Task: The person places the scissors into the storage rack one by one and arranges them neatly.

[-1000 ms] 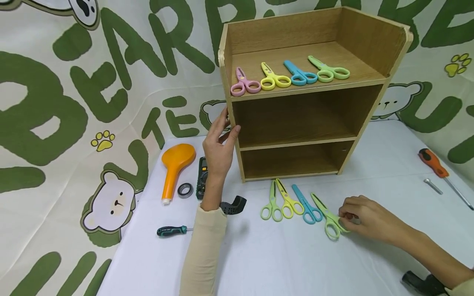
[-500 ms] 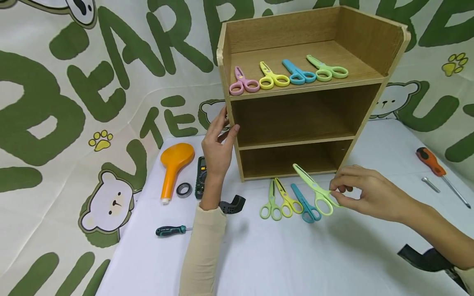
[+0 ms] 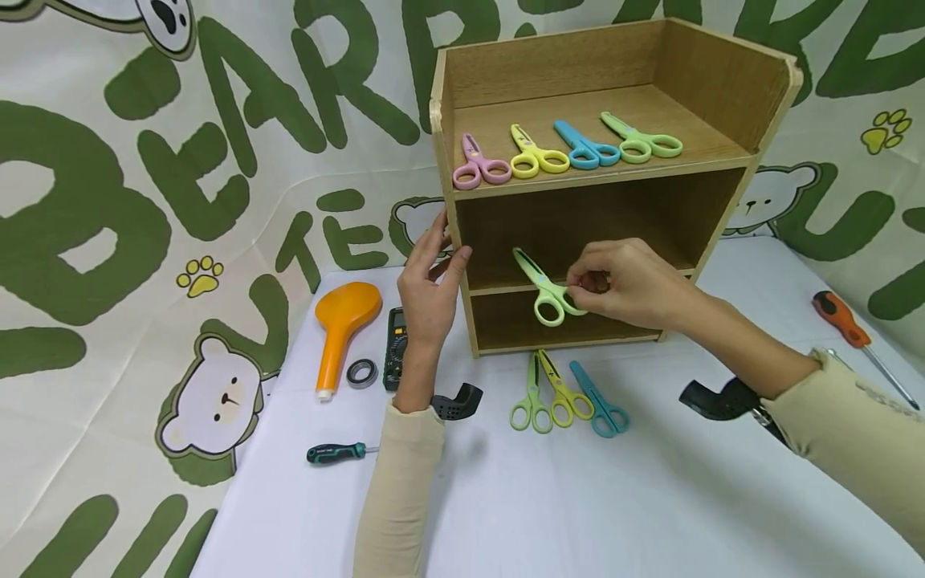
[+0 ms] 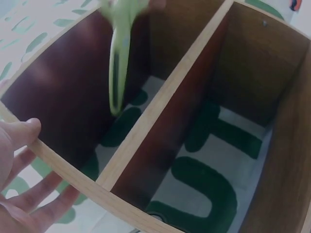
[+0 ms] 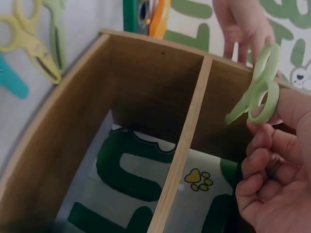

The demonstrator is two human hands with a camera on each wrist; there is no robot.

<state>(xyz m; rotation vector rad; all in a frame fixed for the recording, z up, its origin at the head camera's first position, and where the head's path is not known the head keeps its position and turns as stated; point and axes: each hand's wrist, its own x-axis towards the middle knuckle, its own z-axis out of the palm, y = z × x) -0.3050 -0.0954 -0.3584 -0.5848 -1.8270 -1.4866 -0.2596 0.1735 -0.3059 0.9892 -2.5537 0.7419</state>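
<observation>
Pinching green scissors (image 3: 543, 286) at shelf (image 3: 578, 282) edge, right hand (image 3: 629, 282)

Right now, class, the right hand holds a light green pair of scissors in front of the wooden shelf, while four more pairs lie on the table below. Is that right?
Not quite: the head view shows three pairs on the table, green, yellow and blue, not four. The rest holds: the right hand pinches the light green scissors in front of the wooden shelf.
</observation>
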